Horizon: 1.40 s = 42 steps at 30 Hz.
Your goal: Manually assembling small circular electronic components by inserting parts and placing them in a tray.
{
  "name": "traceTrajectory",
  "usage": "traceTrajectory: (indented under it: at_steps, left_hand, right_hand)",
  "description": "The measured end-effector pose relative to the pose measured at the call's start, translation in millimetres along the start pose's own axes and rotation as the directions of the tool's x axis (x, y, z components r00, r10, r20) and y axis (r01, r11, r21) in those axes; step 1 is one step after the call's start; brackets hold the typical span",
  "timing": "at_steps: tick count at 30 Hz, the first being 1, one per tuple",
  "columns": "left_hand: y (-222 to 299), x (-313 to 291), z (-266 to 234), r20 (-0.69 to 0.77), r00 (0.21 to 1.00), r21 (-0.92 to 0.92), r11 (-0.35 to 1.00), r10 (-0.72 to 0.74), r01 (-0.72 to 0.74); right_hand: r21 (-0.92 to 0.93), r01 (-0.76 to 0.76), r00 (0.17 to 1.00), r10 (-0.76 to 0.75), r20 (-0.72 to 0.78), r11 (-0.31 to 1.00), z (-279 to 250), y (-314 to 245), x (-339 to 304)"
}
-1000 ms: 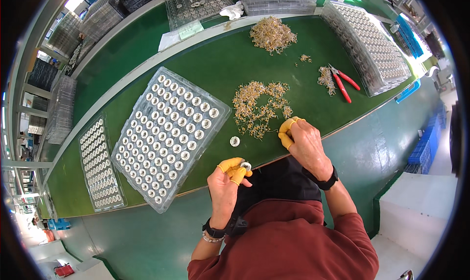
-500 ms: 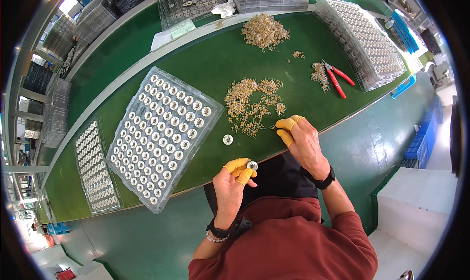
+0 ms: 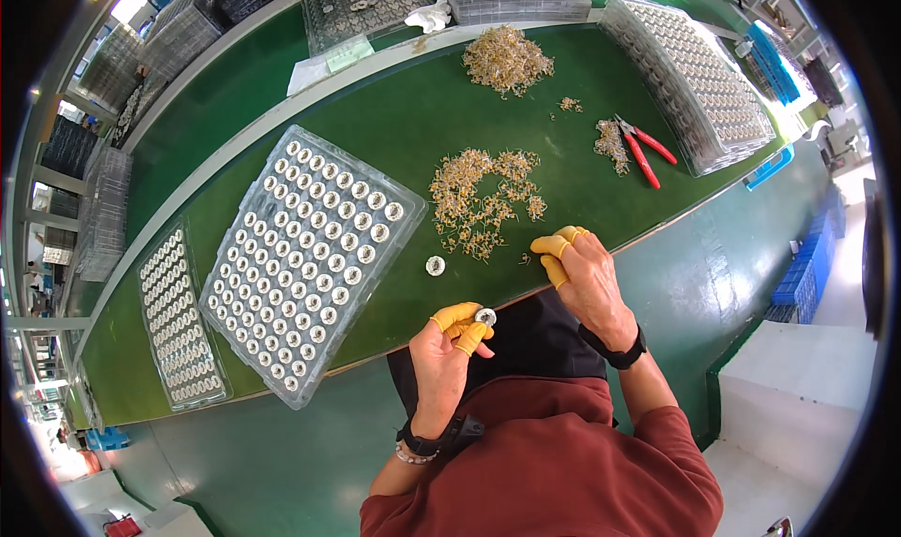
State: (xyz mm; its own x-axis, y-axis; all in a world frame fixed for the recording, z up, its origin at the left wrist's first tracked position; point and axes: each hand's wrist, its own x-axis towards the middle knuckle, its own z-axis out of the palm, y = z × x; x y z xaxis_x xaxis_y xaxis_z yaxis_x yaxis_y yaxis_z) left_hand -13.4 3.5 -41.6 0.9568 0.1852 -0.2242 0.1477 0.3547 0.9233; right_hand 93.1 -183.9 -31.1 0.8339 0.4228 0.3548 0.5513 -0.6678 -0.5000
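My left hand (image 3: 449, 349), with yellow finger cots, pinches a small round white-and-silver lamp-like cup (image 3: 485, 317) just off the table's near edge. My right hand (image 3: 582, 269), also in yellow finger cots, hovers at the table edge with thumb and forefinger curled close; whatever is between them is too small to make out. Beside its fingertips lies a tiny wire-legged component (image 3: 525, 258). A loose pile of such yellowish components (image 3: 465, 204) spreads beyond. Another round cup (image 3: 435, 266) sits alone on the green table, left of that pile.
To the left, a clear plastic tray (image 3: 410, 197) holds rows of round cups; a second tray (image 3: 223, 387) lies farther left. Red-handled pliers (image 3: 642, 164) rest at right near a small component cluster (image 3: 611, 146). Behind stand a bigger component heap (image 3: 508, 60) and stacked filled trays (image 3: 690, 129).
My right hand has drawn slightly right, away from the loose components, and a tiny component now shows apart from its fingertips. My left hand keeps holding the round cup, nearly still.
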Motion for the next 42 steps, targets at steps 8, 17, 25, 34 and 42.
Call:
traceTrajectory:
  at_steps: [8, 17, 25, 34, 42]
  left_hand:
    - [-2, 0, 5, 0.014, 1.000, 0.004, 1.000, -0.012, 0.012]
    - [-3, -2, 8, 0.024, 0.999, -0.046, 0.999, -0.025, 0.026]
    - [-3, 0, 9, 0.024, 0.999, -0.038, 0.998, -0.040, 0.041]
    - [-2, 2, 11, 0.021, 0.996, -0.066, 0.994, -0.085, 0.086]
    - [-2, 2, 12, 0.018, 0.999, -0.099, 0.994, -0.049, 0.051]
  right_hand:
    - [-0.037, 0.027, 0.998, -0.029, -0.059, 0.999, 9, -4, 2]
    - [0.177, -0.076, 0.996, 0.068, 0.054, 0.981, 11, -11, 9]
    - [0.421, -0.189, 0.982, 0.180, 0.061, 0.887, 15, -14, 6]
    - [0.131, 0.116, 0.993, -0.120, 0.017, 0.985, -10, -32, 14]
    - [0.168, -0.025, 1.000, 0.023, 0.012, 0.986, -2, -14, 15]
